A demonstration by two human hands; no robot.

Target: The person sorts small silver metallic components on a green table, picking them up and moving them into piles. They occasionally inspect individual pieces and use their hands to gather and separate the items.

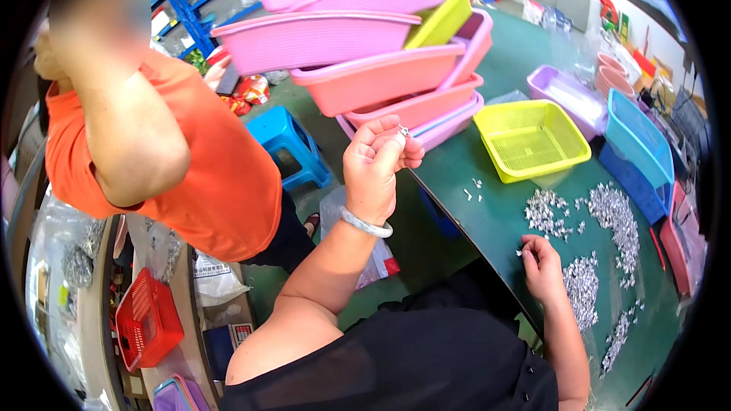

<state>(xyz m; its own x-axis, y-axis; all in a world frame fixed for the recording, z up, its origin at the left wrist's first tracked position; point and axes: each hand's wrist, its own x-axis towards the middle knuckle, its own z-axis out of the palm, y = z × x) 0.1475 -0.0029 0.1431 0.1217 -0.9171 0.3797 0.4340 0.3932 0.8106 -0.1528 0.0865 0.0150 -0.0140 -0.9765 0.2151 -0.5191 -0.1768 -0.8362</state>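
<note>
Raised in front of me, my left hand pinches a small silvery metal part between thumb and fingertips. My right hand rests at the near edge of the green table with its fingers curled together. A tiny bright piece shows at its fingertips, too small to make out. Beside that hand lies a pile of small silvery metal parts. Another heap sits just beyond it, and a larger one spreads to the right. A few loose parts lie apart, near the table's left edge.
A yellow-green basket stands on the table, with blue bins to its right. Pink baskets are stacked high at the far left edge. A person in an orange shirt stands left, near a blue stool.
</note>
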